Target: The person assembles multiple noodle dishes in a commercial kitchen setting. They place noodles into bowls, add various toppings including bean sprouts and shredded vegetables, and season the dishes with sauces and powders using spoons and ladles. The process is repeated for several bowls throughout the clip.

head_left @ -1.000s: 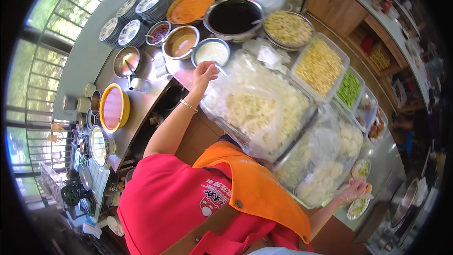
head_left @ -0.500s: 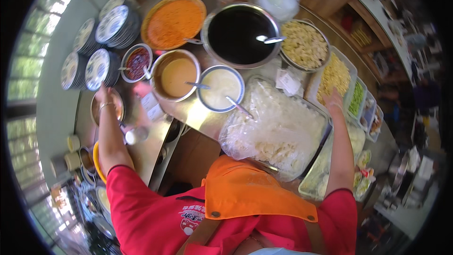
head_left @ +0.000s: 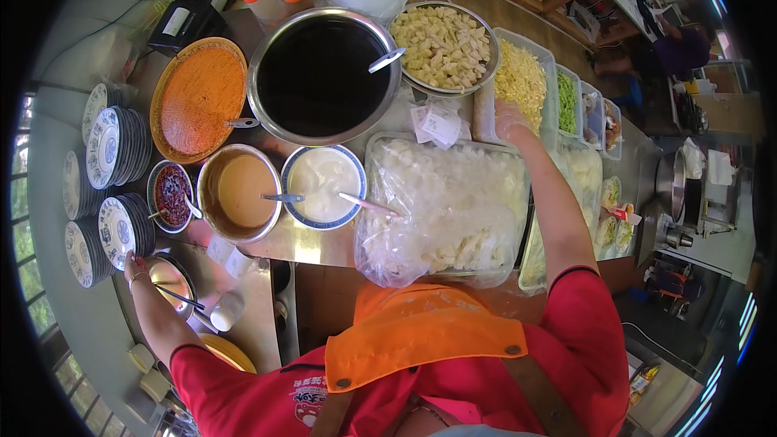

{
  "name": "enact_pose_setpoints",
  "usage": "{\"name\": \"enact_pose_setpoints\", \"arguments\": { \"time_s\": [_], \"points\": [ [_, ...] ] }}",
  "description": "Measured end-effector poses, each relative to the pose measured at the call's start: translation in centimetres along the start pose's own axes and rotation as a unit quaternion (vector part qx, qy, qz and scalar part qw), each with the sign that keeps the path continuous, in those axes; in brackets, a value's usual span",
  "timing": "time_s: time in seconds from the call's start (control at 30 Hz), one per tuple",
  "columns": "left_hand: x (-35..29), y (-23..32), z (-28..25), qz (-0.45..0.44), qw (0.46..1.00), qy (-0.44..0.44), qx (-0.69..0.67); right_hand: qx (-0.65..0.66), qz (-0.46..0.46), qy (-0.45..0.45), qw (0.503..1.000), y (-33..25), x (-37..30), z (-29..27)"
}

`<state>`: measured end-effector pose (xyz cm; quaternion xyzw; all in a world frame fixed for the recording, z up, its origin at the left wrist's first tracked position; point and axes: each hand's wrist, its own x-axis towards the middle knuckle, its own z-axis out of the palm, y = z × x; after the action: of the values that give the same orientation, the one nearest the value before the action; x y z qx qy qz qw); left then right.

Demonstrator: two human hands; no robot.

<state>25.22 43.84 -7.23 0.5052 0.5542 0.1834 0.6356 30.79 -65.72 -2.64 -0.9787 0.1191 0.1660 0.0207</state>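
Observation:
My left hand (head_left: 136,267) reaches to the near rim of a blue-and-white patterned plate (head_left: 118,225) on top of a stack, its fingers closed at the rim. Just right of that hand is a metal bowl (head_left: 184,273), with dark chopsticks (head_left: 180,297) lying across it. My right hand (head_left: 510,120) is at the near end of a clear tub (head_left: 486,105) of pale yellow shreds (head_left: 522,81). Its fingers reach in among the shreds and are mostly hidden.
Sauces stand ahead: a large dark pot (head_left: 324,73), an orange-filled basin (head_left: 198,101), a tan one (head_left: 243,190), white sauce (head_left: 324,182) and red sauce (head_left: 172,194). A plastic-covered tray of white pieces (head_left: 445,202) lies before me; diced food (head_left: 445,44) stands behind it.
The whole view has turned, so the counter sits further left in the picture. My left hand stays at the plate's rim, and my right hand stays at the shreds.

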Motion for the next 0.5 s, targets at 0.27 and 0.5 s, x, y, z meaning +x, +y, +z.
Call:
{"name": "enact_pose_setpoints", "arguments": {
  "time_s": [0.27, 0.5],
  "points": [
    [-3.7, 0.9, -0.5, 0.082, 0.99, -0.014, -0.116, 0.065, 0.052, 0.109, 0.991, 3.6, 0.1, -0.2],
    [-11.2, 2.2, 0.6, 0.106, 0.99, 0.012, -0.095, 0.199, 0.113, 0.098, 0.968, 7.6, -1.0, -2.6]
  ]
}}
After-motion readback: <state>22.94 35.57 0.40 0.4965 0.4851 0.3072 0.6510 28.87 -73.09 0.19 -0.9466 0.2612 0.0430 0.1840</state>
